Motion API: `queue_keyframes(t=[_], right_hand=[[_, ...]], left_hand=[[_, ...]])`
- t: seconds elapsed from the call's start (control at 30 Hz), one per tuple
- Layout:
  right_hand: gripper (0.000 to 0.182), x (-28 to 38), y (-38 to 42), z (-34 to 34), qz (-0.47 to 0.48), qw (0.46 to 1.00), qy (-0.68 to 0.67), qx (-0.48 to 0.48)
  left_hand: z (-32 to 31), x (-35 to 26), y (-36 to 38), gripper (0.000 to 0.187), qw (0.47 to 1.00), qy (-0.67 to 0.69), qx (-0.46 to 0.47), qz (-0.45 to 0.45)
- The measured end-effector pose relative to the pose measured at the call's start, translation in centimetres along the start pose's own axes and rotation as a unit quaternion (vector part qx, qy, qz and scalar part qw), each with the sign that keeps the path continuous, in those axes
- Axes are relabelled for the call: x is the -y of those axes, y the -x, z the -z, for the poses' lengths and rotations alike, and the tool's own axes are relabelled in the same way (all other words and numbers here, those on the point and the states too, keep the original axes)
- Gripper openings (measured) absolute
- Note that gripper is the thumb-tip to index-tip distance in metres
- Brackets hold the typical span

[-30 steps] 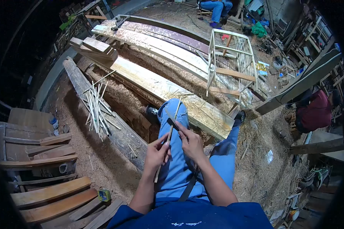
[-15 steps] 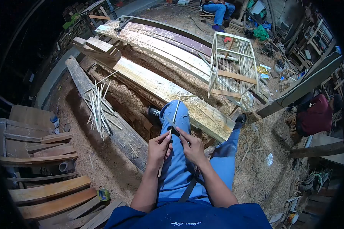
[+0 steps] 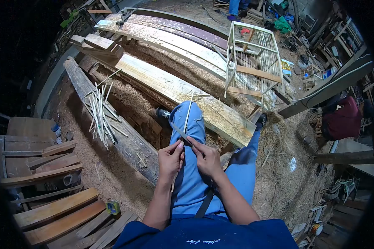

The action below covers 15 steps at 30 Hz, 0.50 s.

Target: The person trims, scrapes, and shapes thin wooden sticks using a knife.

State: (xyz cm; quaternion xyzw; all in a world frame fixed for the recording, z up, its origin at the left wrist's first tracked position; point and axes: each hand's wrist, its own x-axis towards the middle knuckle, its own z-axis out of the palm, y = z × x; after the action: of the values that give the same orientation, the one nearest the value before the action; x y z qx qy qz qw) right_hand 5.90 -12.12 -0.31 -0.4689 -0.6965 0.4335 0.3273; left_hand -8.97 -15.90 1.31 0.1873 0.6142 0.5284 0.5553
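My left hand [image 3: 169, 161] is closed around a thin wooden stick [image 3: 188, 114], which runs up over my left knee and sticks out below the hand. In my right hand [image 3: 206, 157] is a knife with its blade [image 3: 179, 131] slanting up and left across the stick. Both hands are close together above my left thigh, and my fingers partly hide the knife's handle. To the left, a loose pile of similar thin sticks [image 3: 99, 110] lies on a weathered plank [image 3: 129, 133].
A long pale beam [image 3: 162, 83] lies ahead of my knee. Beyond it stands a slatted wooden frame [image 3: 255, 74] beside shaving-covered boards [image 3: 170, 39]. Curved wooden pieces [image 3: 58, 207] are at lower left, near a yellow-green tape measure [image 3: 112, 207]. Two other people are partly visible.
The knife blade has swung left and now points more up-left across the stick. My hands stay close together. The surroundings have shifted slightly upward in view.
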Motion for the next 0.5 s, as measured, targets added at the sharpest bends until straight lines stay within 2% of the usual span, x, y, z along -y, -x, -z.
queue_keyframes(t=[0.2,0.27,0.37,0.5], right_hand=[[0.043,0.2,-0.1,-0.7,-0.003,0.998,0.056,-0.005],[0.044,0.1,-0.7,-0.9,0.004,0.997,0.064,-0.05],[0.044,-0.1,-1.8,-1.2,0.016,0.996,0.057,-0.068],[0.037,-0.3,-2.9,-0.9,-0.038,0.992,0.081,-0.094]], left_hand=[[-0.1,0.1,0.9,0.028,1.0,0.012,-0.011,-0.005],[-0.3,0.0,2.1,0.029,1.0,-0.021,-0.016,-0.001],[0.2,0.4,3.4,0.028,1.0,-0.012,-0.016,-0.002],[-0.1,-0.2,4.1,0.028,0.999,-0.04,-0.022,0.013]])
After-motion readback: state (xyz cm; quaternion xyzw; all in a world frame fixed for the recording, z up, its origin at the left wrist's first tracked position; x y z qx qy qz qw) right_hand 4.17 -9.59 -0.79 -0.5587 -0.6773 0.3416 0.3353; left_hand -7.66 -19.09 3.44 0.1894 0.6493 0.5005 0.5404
